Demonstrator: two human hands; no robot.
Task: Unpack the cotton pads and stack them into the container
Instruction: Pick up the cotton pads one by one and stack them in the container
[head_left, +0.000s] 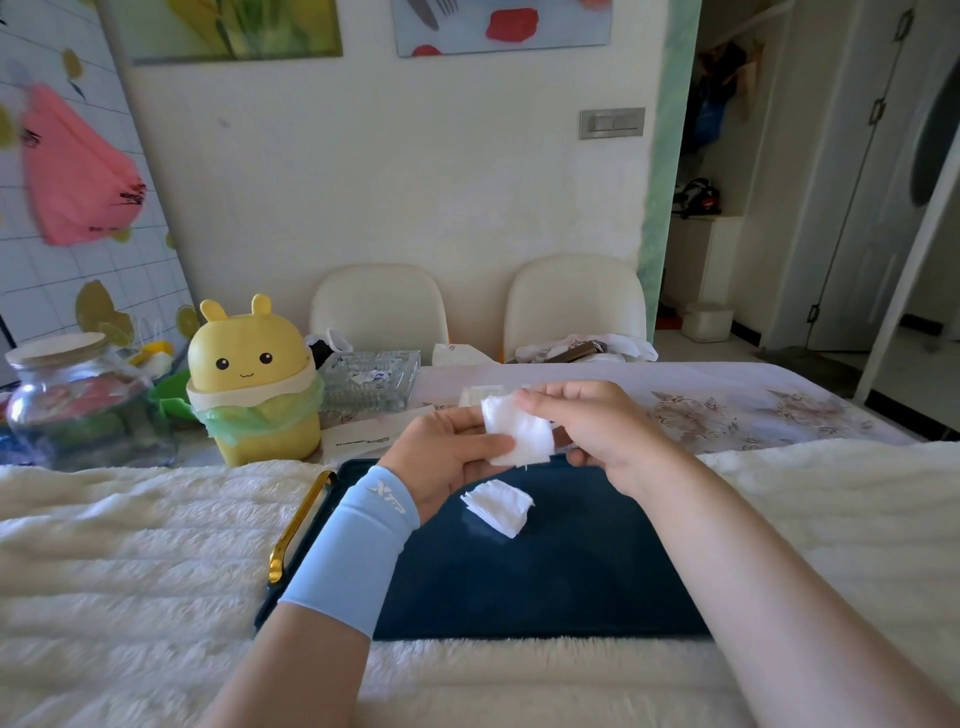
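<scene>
I see both hands raised over a dark blue tray (571, 571), smooth, with a curved gold handle (301, 525), set on a fluffy cream blanket (130, 545). The left hand (447, 457), in a pale blue stretch sleeve (358, 540), pinches soft white square pads (517, 431) under its thumb. The right hand (597, 426) curls round their other edge. A thin brown strip (563, 444) shows under those fingers; I cannot tell what it is. A loose, fanned stack (498, 506) of thin pads lies on the tray just below. A white shape (480, 395) behind the hands is mostly hidden.
</scene>
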